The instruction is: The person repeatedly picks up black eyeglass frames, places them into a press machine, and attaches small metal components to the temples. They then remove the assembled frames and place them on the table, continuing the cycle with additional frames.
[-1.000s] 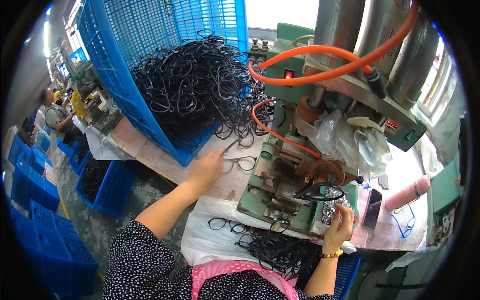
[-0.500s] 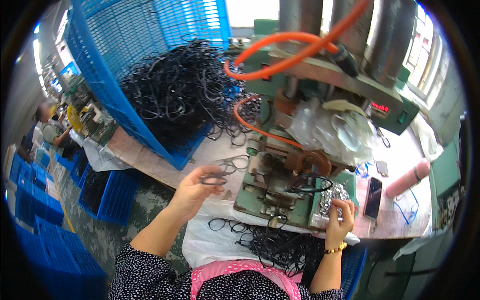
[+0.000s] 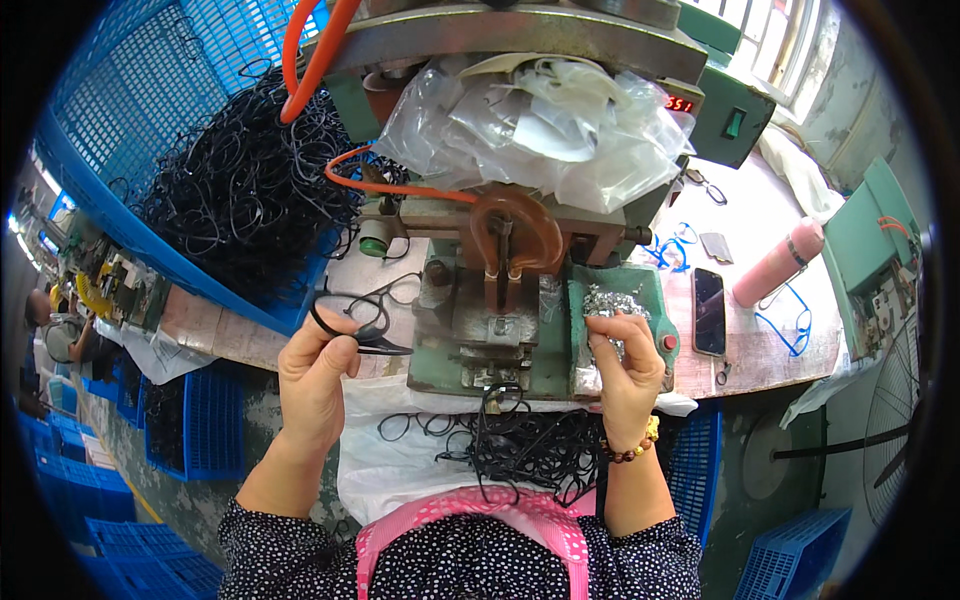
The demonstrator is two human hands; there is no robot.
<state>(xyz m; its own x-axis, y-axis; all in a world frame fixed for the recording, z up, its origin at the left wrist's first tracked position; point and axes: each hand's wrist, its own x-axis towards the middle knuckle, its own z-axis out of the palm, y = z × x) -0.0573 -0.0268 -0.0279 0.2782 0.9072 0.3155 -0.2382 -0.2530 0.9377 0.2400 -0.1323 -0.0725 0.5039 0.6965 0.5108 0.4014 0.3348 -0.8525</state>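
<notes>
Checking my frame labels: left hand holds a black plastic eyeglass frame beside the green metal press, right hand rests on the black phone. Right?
Not quite. The head view shows the right hand on crumpled silver foil at the right side of the green metal press; the black phone lies apart on the table, untouched. The left hand does hold the black plastic eyeglass frame.

Dotted black sleeves, pink apron, beaded bracelet [image 3: 632,446]

Machine top [image 3: 520,25]: we lose it past the upper frame edge.
Right hand [image 3: 625,365] fingertips: foil [image 3: 605,300] hides them from us.
</notes>
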